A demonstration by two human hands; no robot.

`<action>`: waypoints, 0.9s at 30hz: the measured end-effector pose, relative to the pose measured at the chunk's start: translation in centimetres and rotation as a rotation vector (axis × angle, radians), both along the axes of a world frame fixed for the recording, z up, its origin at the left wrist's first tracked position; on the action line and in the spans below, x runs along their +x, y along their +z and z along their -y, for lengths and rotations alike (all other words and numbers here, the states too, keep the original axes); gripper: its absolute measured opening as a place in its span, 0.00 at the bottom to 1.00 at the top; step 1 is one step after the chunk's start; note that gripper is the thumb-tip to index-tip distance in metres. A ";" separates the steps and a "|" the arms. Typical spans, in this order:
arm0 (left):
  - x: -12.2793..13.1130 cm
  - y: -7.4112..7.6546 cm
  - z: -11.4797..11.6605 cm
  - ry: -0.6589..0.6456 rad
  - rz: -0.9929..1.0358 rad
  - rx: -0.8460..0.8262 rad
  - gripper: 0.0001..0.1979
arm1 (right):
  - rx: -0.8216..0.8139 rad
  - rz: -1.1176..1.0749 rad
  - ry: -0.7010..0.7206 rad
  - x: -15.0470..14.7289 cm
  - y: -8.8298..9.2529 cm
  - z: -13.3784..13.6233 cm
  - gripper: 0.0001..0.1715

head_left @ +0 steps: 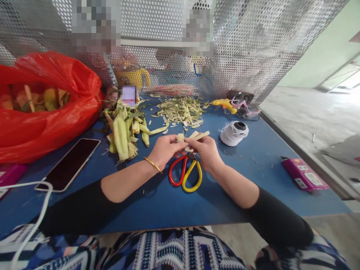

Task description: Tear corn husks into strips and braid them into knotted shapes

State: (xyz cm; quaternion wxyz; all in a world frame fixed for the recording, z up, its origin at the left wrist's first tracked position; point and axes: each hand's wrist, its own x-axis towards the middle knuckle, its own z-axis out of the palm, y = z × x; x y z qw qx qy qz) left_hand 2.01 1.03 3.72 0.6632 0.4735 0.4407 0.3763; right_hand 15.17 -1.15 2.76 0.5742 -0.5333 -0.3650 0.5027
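Both hands meet at the middle of the blue table, fingers closed in a pinch. My left hand (164, 151) grips a pale folded piece of corn husk (180, 137). In my right hand (207, 150) are the pale ends of a husk strip (203, 135), pointing up and right. Whether the two pieces are joined cannot be made out behind the fingers. Just below the hands lie scissors (185, 170) with one red and one yellow handle, their blades mostly hidden. Left of my left hand is a pile of corn husks (121, 135).
Trimmed husk scraps (181, 109) lie at the back. A white thread spool (233, 134), yellow glue gun (225, 105) and purple box (304, 174) are on the right. Left are a phone (70, 163), white cable (46, 202) and red plastic bag (84, 84). A perforated metal screen (165, 24) stands behind.
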 end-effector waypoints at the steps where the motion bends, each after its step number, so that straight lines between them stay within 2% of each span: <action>1: 0.0 0.0 0.0 0.005 -0.011 0.007 0.08 | 0.013 -0.005 -0.003 0.1 -0.1 0.0 0.21; 3: 0.0 0.0 0.0 0.023 -0.003 -0.026 0.06 | 0.048 -0.026 -0.011 0.1 -0.4 -0.1 0.20; 6: -0.1 0.1 -0.4 0.077 0.078 -0.172 0.03 | 0.111 -0.020 -0.022 0.1 -0.7 -0.2 0.17; 10: -0.3 0.2 -0.8 0.134 0.166 -0.342 0.02 | 0.241 0.191 -0.050 0.2 -0.7 -0.1 0.12; 12: -0.3 0.2 -0.9 0.112 0.154 -0.307 0.03 | 0.341 0.343 -0.042 0.3 -0.5 0.1 0.10; 15: -0.3 0.3 -0.7 0.039 0.070 -0.156 0.04 | 0.425 0.472 0.019 0.6 0.1 0.4 0.11; 19: -0.2 0.5 -0.5 0.006 -0.030 -0.002 0.09 | 0.402 0.541 0.078 1.2 0.8 0.3 0.17; 23: -0.3 0.6 -0.6 0.023 -0.078 0.034 0.11 | 0.390 0.701 0.172 2.0 1.2 0.1 0.17; 27: -0.3 0.5 -0.7 0.018 -0.113 0.072 0.10 | 0.321 0.805 0.231 2.4 1.4 0.1 0.15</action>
